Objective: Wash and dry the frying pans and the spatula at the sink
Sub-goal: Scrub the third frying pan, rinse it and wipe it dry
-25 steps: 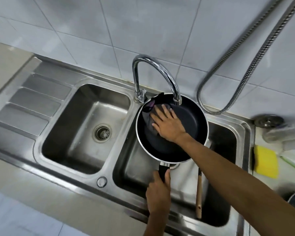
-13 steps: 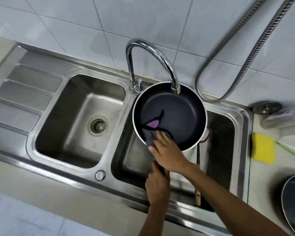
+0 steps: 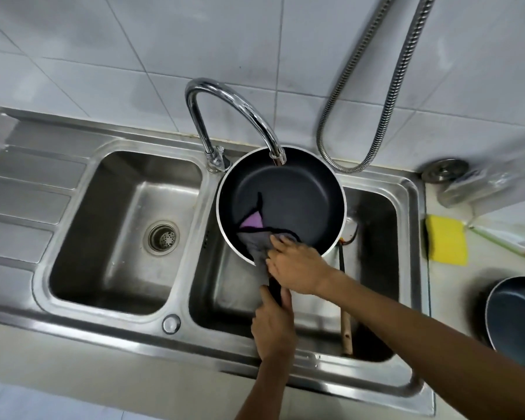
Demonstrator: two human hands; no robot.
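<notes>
Head view: pan wiped with a cloth over the right basin.
The left hand [image 3: 273,325] is wrapped round the black handle of the frying pan [image 3: 288,192], holding it above the right basin of the sink [image 3: 176,324] with its far rim under the tap [image 3: 234,107]. The right hand [image 3: 296,266] lays fairly straight fingers on the grey and purple cloth [image 3: 255,237], pressing it to the pan's near rim; a second ago that hand lay flat deeper in the pan, near the spout. The spatula [image 3: 346,325] lies in the right basin, just right of the hands. A second pan [image 3: 515,322] sits on the counter at the right edge, more in view than before, with a yellow sponge [image 3: 446,241] beyond it.
</notes>
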